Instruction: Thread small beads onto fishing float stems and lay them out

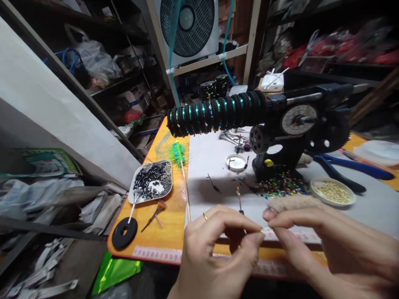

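My left hand (218,249) and my right hand (327,245) meet at the fingertips near the table's front edge. Both pinch the same tiny pale piece (265,229), too small to name. A ring shows on a left finger, and a knitted cover sits on a right fingertip. Just beyond the hands a thin float with a coloured tip (239,198) lies on the grey mat (212,166). A heap of small coloured beads (282,187) lies under the black winding machine (296,124), whose arm carries a row of black spools (215,114) with green line.
On the orange table (165,232), a tray of small black tubes (152,180) sits left, a black disc (124,232) near the edge, a green bristly tool (178,154) on a stick. A dish of gold beads (333,192), blue pliers (352,168) and a white cap (236,162) lie right. Cluttered shelves and a fan (187,27) stand behind.
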Action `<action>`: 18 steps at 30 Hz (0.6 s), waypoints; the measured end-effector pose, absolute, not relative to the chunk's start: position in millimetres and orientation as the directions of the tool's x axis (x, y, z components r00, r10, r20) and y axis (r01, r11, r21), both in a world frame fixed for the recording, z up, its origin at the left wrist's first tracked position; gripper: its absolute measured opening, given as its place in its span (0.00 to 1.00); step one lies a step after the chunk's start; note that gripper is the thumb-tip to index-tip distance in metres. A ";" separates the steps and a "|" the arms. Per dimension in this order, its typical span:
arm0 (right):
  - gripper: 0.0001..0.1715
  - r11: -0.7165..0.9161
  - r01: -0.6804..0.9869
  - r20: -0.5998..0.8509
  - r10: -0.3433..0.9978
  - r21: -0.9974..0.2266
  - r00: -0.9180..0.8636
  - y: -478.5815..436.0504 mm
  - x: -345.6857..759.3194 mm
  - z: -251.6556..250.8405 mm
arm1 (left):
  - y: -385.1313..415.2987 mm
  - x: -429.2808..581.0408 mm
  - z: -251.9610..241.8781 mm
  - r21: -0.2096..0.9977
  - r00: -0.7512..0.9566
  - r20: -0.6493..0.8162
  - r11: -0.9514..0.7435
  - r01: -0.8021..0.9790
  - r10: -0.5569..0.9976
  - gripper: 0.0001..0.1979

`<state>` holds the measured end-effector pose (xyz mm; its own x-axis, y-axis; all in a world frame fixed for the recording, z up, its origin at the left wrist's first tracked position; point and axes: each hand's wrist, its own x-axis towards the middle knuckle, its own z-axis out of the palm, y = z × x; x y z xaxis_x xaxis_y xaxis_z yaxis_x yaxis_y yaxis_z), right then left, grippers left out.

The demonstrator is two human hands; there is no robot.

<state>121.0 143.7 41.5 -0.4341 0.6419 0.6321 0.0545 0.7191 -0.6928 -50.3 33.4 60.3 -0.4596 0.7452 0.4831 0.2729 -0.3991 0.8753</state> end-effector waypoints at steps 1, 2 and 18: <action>0.18 0.699 0.055 0.617 0.663 -0.713 -0.424 143.6 122.1 39.8 | 32.9 -50.5 58.0 0.878 -0.469 0.479 -0.394 0.272 0.742 0.07; 0.21 0.687 0.054 0.609 0.675 -0.725 -0.416 144.0 122.8 38.5 | 32.3 -50.0 56.4 0.891 -0.486 0.455 -0.377 0.255 0.746 0.07; 0.06 0.760 0.027 0.615 0.545 -0.649 -0.570 141.0 119.7 47.8 | 42.3 -57.3 73.4 0.473 -0.192 0.813 -0.431 0.768 0.550 0.14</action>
<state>119.7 141.0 47.8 -0.5697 0.5453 0.6148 0.0274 0.7603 -0.6490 -57.3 42.3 73.4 -0.1920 0.5495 0.8131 0.7684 -0.4312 0.4729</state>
